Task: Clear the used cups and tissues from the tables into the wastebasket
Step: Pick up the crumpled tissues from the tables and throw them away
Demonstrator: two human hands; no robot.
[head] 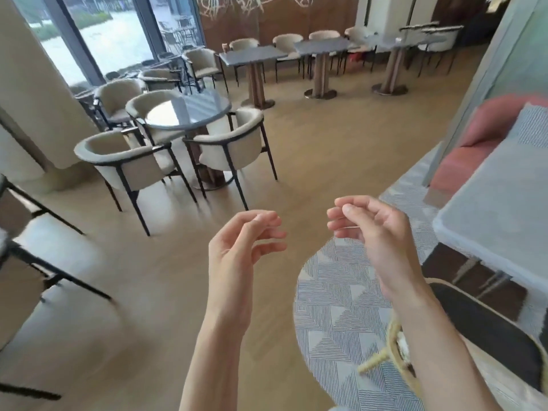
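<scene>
Café floor with round table [189, 109] and far square tables [253, 54]. Left hand [237, 250] and right hand [373, 229] hover empty, fingers loosely curled. No cups or tissues discernible; a woven basket [398, 348] sits below. Progress cannot be judged; blur hides small litter.
</scene>
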